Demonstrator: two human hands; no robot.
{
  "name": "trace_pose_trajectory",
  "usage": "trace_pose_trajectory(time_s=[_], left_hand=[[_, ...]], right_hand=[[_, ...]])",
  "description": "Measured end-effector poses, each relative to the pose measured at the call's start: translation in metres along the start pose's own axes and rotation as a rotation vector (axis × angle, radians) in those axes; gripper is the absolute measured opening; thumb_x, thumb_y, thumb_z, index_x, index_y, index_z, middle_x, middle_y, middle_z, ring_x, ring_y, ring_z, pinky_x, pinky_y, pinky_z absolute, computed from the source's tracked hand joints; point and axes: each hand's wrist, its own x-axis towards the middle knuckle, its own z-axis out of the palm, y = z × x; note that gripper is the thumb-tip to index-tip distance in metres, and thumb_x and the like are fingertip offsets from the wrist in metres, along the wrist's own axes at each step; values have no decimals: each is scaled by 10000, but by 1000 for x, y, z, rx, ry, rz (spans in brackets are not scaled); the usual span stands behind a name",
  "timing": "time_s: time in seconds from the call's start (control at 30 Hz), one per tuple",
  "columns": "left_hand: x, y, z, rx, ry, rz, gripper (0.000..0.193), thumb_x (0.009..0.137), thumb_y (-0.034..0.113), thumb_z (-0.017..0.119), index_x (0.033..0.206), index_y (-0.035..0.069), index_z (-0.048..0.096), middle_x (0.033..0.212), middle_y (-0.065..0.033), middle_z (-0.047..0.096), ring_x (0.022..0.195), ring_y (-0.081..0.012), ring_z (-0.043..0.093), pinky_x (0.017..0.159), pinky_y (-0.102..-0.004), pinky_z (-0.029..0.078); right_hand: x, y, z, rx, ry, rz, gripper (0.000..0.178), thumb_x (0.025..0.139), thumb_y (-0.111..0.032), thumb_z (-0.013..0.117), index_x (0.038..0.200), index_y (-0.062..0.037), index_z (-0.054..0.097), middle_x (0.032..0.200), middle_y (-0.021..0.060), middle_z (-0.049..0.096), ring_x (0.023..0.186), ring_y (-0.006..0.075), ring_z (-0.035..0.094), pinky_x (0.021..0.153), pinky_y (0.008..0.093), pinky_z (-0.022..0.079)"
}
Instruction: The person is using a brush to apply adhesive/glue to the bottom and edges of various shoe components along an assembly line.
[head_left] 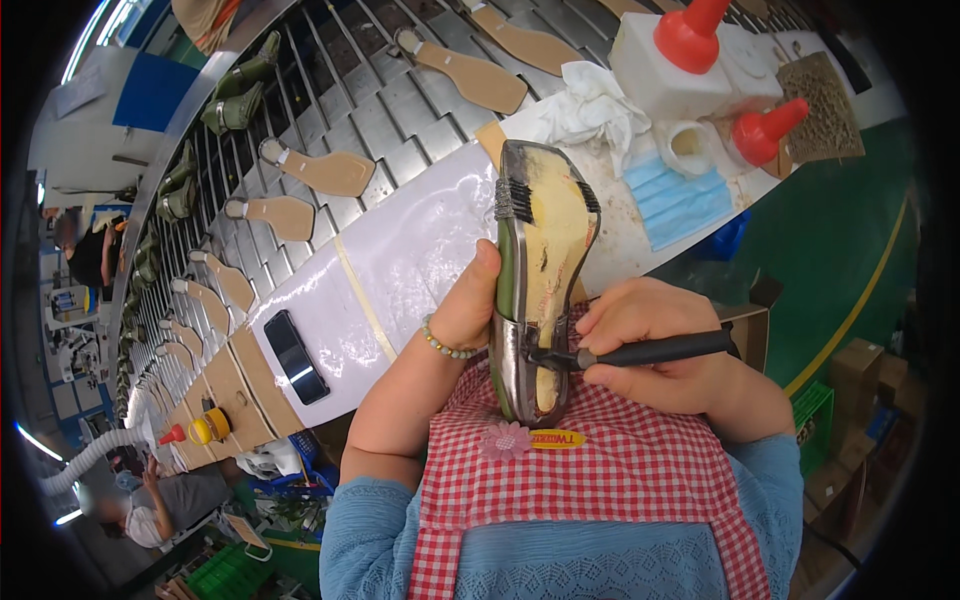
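Observation:
An upside-down shoe on its last (548, 240) stands out in front of my apron, its pale yellow bottom facing me. Green and dark metallic upper material wraps its edges, with black strappy parts near the top. My left hand (468, 305) grips it from the left side, thumb along the edge; the other fingers are hidden behind it. In my right hand (650, 335) is a black-handled hammer (665, 350), its small dark head against the lower end of the shoe bottom.
Tan insoles (470, 77) and green shoe uppers (235, 110) lie on a slatted metal conveyor (400, 125). A phone (295, 357) rests on the plastic-covered table (400, 230). White bottles with red nozzles (690, 45), a blue mask (680, 200) and crumpled cloth (595, 105) are at right. People work at far left.

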Motion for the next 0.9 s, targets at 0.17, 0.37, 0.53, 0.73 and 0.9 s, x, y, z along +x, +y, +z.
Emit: trace_pose_trajectory(time_s=[0.17,0.37,0.53,0.73,0.9], left_hand=[[0,2,1,44,13,-21,964,756,787,418,1304,-5,454,1179,-150,593,1043,-218,608,864,-335,518],[0,-2,2,3,19,-13,967,758,786,419,1311,-7,446,1207,-160,578,1069,-232,598,886,-344,510],[-3,-4,-2,-20,-2,-19,949,776,774,408,1315,-6,443,1205,-159,581,1070,-232,598,890,-343,507],[-5,-4,-3,21,14,-1,931,787,765,401,1310,-4,451,1183,-154,593,1050,-228,606,881,-337,509],[-5,-4,-2,45,24,23,932,783,770,399,1314,6,453,1174,-149,596,1034,-218,609,876,-336,510]], right_hand=[[0,-1,-1,117,-37,108,172,704,-41,761,823,-24,638,817,98,649,811,237,647,689,312,498],[5,0,3,-84,117,19,173,698,-50,759,816,-29,636,808,102,644,806,255,649,685,327,501],[4,-8,7,-189,100,-103,202,672,-57,774,811,-40,627,789,102,641,783,271,655,666,342,512],[-3,-9,12,-75,17,-77,204,673,-54,781,810,-41,630,776,85,642,791,268,656,662,344,523],[-6,-8,12,25,-77,-19,207,680,-60,784,822,-32,637,789,90,655,781,272,657,679,335,520]])
